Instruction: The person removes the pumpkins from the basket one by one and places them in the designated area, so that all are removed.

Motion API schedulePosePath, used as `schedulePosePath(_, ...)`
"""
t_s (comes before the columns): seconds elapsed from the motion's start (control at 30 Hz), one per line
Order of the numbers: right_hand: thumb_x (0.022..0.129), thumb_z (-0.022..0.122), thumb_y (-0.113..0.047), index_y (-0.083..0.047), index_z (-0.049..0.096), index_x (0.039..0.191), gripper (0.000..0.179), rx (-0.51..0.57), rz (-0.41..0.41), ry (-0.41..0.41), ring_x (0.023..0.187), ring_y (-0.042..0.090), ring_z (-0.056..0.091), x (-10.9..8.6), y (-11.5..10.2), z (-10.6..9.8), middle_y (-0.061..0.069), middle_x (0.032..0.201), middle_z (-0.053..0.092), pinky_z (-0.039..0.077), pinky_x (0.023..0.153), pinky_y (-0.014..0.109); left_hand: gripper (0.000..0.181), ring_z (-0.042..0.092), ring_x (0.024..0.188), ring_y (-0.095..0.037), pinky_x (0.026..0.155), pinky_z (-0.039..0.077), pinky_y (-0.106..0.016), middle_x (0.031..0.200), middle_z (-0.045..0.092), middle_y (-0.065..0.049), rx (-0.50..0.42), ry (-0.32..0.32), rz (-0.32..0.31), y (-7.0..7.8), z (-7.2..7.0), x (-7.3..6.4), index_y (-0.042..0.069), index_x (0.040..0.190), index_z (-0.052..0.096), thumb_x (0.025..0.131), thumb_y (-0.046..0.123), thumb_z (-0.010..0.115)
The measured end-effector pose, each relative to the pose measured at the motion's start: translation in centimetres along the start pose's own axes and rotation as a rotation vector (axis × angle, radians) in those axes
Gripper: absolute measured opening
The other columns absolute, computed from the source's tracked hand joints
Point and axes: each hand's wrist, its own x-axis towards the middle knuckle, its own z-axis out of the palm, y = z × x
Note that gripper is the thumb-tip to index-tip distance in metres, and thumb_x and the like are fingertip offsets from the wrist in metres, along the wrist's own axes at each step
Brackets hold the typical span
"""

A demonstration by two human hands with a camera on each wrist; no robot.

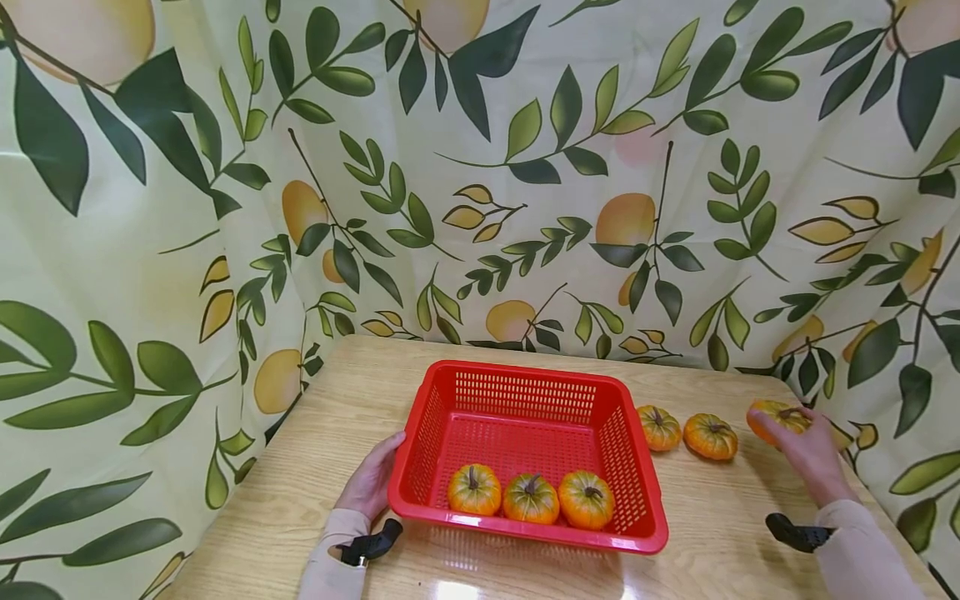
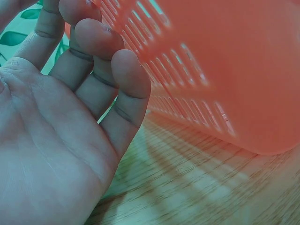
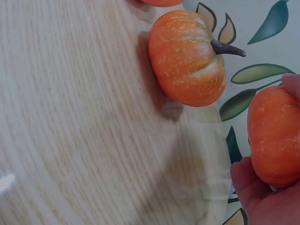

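Observation:
A red plastic basket [image 1: 517,437] with slotted walls stands on the table. Inside, along its near wall, sit three small orange pumpkins [image 1: 531,498] in a row. My left hand [image 1: 367,482] holds the basket's left rim; in the left wrist view its fingers [image 2: 129,77] are bent against the slotted outer wall. At the table's right side, my right hand [image 1: 813,458] grips a small pumpkin [image 3: 274,136] between thumb and fingers, seemingly raised off the surface. Two more pumpkins, one by the basket [image 1: 659,427] and one farther right [image 1: 710,437], rest on the table.
The light wood table [image 1: 360,375] carries everything. A cloth printed with leaves and fruit [image 1: 480,208] hangs behind the table and along both sides. Dark straps with camera mounts are on both wrists [image 1: 371,546].

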Motion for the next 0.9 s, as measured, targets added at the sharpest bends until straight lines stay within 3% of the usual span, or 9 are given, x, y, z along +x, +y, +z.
schedulePosePath(0.13, 0.098, 0.059, -0.052, 0.013, 0.005, 0.154, 0.102, -0.006, -0.001, 0.009, 0.111, 0.041, 0.042, -0.1, 0.0, 0.2, 0.037, 0.138, 0.034, 0.035, 0.075, 0.022, 0.037, 0.069, 0.106, -0.007, 0.096, 0.056, -0.027, 0.113, 0.074, 0.009, 0.005, 0.026, -0.010, 0.0, 0.0, 0.0, 0.022, 0.119, 0.067, 0.110, 0.031, 0.033)
schedulePosePath(0.4, 0.098, 0.060, -0.049, 0.012, 0.006, 0.154, 0.098, 0.000, -0.021, 0.042, 0.109, 0.041, 0.041, -0.3, 0.4, 0.7, 0.038, 0.138, 0.031, 0.032, 0.068, 0.015, 0.038, 0.068, 0.107, -0.007, 0.096, 0.055, -0.027, 0.113, 0.073, 0.009, 0.001, 0.007, 0.000, 0.2, 0.0, 0.0, 0.022, 0.120, 0.067, 0.111, 0.030, 0.031)
schedulePosePath(0.57, 0.099, 0.058, -0.050, 0.012, 0.009, 0.154, 0.096, -0.017, -0.012, 0.029, 0.115, 0.046, 0.039, -0.2, 0.7, 0.9, 0.040, 0.143, 0.027, 0.038, 0.077, 0.028, 0.036, 0.068, 0.107, -0.007, 0.096, 0.055, -0.027, 0.113, 0.073, 0.009, -0.004, 0.000, -0.002, 0.1, 0.0, 0.0, 0.022, 0.120, 0.067, 0.111, 0.030, 0.033)
schedulePosePath(0.67, 0.099, 0.055, -0.053, 0.013, 0.001, 0.155, 0.102, -0.013, 0.029, -0.013, 0.124, 0.052, 0.034, -0.1, 1.0, 1.0, 0.042, 0.150, 0.018, 0.042, 0.092, 0.049, 0.036, 0.068, 0.107, -0.007, 0.096, 0.055, -0.027, 0.114, 0.073, 0.009, -0.009, -0.001, -0.006, 0.1, -0.1, 0.1, 0.022, 0.120, 0.067, 0.110, 0.030, 0.033)
schedulePosePath(0.8, 0.099, 0.053, -0.054, 0.013, -0.005, 0.155, 0.104, 0.008, 0.078, -0.047, 0.131, 0.054, 0.029, 0.2, 1.4, 1.1, 0.044, 0.154, 0.011, 0.030, 0.111, 0.066, 0.035, 0.068, 0.107, -0.007, 0.096, 0.055, -0.027, 0.114, 0.073, 0.009, -0.003, 0.010, -0.014, 0.0, 0.0, 0.0, 0.022, 0.120, 0.067, 0.110, 0.031, 0.034)
schedulePosePath(0.9, 0.099, 0.053, -0.054, 0.012, -0.007, 0.155, 0.105, 0.018, 0.100, -0.055, 0.136, 0.055, 0.025, 0.3, 1.6, 1.2, 0.044, 0.156, 0.007, 0.027, 0.115, 0.068, 0.035, 0.068, 0.108, -0.007, 0.097, 0.055, -0.027, 0.114, 0.073, 0.009, 0.003, 0.017, -0.016, 0.0, 0.0, 0.0, 0.023, 0.120, 0.067, 0.110, 0.032, 0.035)
